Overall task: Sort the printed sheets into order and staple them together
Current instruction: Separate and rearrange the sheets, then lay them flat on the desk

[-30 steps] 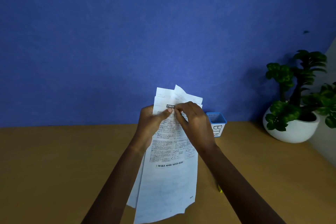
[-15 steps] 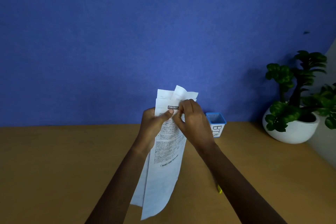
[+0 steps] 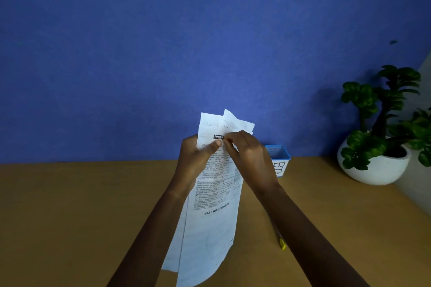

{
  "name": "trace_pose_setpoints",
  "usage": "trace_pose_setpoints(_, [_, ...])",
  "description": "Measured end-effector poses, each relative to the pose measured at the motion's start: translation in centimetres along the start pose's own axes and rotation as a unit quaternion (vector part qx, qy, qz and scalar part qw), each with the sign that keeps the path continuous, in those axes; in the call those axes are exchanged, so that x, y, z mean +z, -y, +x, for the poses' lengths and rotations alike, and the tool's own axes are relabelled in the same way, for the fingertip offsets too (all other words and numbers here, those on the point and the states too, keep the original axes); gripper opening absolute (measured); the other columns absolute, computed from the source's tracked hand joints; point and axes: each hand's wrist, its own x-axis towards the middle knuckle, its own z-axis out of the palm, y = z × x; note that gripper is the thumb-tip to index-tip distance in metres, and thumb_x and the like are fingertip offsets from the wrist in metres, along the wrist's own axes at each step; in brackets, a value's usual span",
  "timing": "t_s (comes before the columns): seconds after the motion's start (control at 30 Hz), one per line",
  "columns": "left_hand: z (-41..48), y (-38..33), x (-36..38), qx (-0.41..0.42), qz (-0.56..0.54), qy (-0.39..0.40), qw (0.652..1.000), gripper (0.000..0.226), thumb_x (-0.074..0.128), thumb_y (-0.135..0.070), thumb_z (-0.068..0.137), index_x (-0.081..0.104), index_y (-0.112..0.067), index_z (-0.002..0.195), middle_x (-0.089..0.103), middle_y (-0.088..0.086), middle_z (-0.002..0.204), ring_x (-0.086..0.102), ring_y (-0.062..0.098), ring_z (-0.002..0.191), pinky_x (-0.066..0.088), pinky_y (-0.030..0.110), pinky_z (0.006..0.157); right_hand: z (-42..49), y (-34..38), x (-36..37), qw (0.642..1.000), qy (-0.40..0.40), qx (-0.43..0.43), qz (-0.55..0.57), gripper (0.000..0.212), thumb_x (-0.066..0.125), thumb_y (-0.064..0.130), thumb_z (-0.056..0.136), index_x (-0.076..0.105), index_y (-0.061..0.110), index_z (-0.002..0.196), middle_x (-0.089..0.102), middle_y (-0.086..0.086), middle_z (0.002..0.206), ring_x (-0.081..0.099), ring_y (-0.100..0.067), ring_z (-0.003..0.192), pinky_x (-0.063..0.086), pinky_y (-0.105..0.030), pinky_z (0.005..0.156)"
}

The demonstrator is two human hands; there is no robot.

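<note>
A loose bundle of printed sheets hangs upright above the wooden desk, its tops fanned out unevenly. The front sheet carries a black headline and boxed text. My left hand grips the bundle from the left, thumb pressed across the front page. My right hand pinches the upper part of the sheets from the right, fingertips meeting the left thumb near the headline. A small yellow object lies on the desk under my right forearm, mostly hidden; I cannot tell what it is.
A small blue container with handwritten letters stands at the back of the desk, just right of my hands. A white bowl planter with a green plant sits at the far right. A blue wall runs behind the desk.
The front sheet, curled narrow half a second ago, has spread wider again. Both hands stay at the top of the bundle with small finger shifts.
</note>
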Motion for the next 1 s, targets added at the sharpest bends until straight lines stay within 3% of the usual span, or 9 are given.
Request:
trace_pose_setpoints(0.2, [0.0, 0.0, 0.4, 0.004, 0.004, 0.017, 1.000, 0.023, 0.062, -0.010, 0.084, 0.061, -0.031, 0.075, 0.065, -0.012, 0.074, 0.065, -0.010, 0.057, 0.048, 0.003, 0.047, 0.1, 0.3, 0.0, 1.000, -0.004, 0.028, 0.008, 0.007, 0.069, 0.001, 0.076, 0.063, -0.004, 0.075, 0.068, -0.019, 0.070, 0.064, -0.032, 0.060, 0.053, -0.033, 0.047])
trace_pose_setpoints(0.33, [0.1, -0.1, 0.4, -0.003, 0.016, 0.021, 1.000, 0.021, 0.061, -0.013, 0.085, 0.061, -0.032, 0.076, 0.065, -0.013, 0.074, 0.066, -0.004, 0.057, 0.049, 0.004, 0.049, 0.4, 0.1, 0.3, 0.998, 0.021, 0.065, 0.015, 0.017, 0.056, 0.011, 0.089, 0.060, -0.005, 0.091, 0.066, -0.020, 0.091, 0.061, -0.032, 0.082, 0.052, -0.040, 0.065])
trace_pose_setpoints(0.5, [0.1, -0.3, 0.4, -0.007, 0.027, 0.021, 0.999, 0.013, 0.060, -0.015, 0.086, 0.062, -0.028, 0.083, 0.065, -0.014, 0.076, 0.064, 0.000, 0.065, 0.050, 0.006, 0.052, 0.6, -0.2, 0.4, 0.997, 0.029, 0.070, 0.018, 0.024, 0.051, 0.020, 0.092, 0.055, -0.003, 0.099, 0.062, -0.019, 0.101, 0.057, -0.029, 0.090, 0.046, -0.034, 0.067])
trace_pose_setpoints(0.63, [0.1, -0.3, 0.5, -0.017, 0.030, 0.014, 0.999, 0.007, 0.059, -0.017, 0.086, 0.062, -0.023, 0.088, 0.066, -0.006, 0.080, 0.065, 0.006, 0.071, 0.051, 0.018, 0.060, 0.7, -0.5, 0.7, 0.995, 0.050, 0.081, 0.018, 0.029, 0.049, 0.026, 0.094, 0.053, 0.000, 0.105, 0.061, -0.017, 0.108, 0.056, -0.026, 0.097, 0.042, -0.027, 0.069])
trace_pose_setpoints(0.87, [0.1, -0.5, 0.1, -0.037, 0.020, 0.026, 0.999, 0.019, 0.060, -0.016, 0.086, 0.064, -0.031, 0.075, 0.067, -0.012, 0.073, 0.067, 0.000, 0.056, 0.051, 0.008, 0.048, 0.5, -0.3, 1.0, 0.995, 0.033, 0.088, 0.034, 0.026, 0.053, 0.022, 0.091, 0.054, -0.002, 0.101, 0.063, -0.019, 0.103, 0.059, -0.028, 0.092, 0.044, -0.029, 0.068])
trace_pose_setpoints(1.0, [0.1, -0.5, -0.1, -0.067, 0.007, 0.039, 0.997, 0.011, 0.060, -0.016, 0.086, 0.066, -0.023, 0.082, 0.070, -0.005, 0.078, 0.069, 0.009, 0.064, 0.055, 0.019, 0.055, 0.4, -0.2, 1.0, 0.993, 0.031, 0.096, 0.060, 0.026, 0.055, 0.022, 0.090, 0.054, -0.003, 0.097, 0.063, -0.018, 0.099, 0.059, -0.027, 0.088, 0.042, -0.029, 0.065])
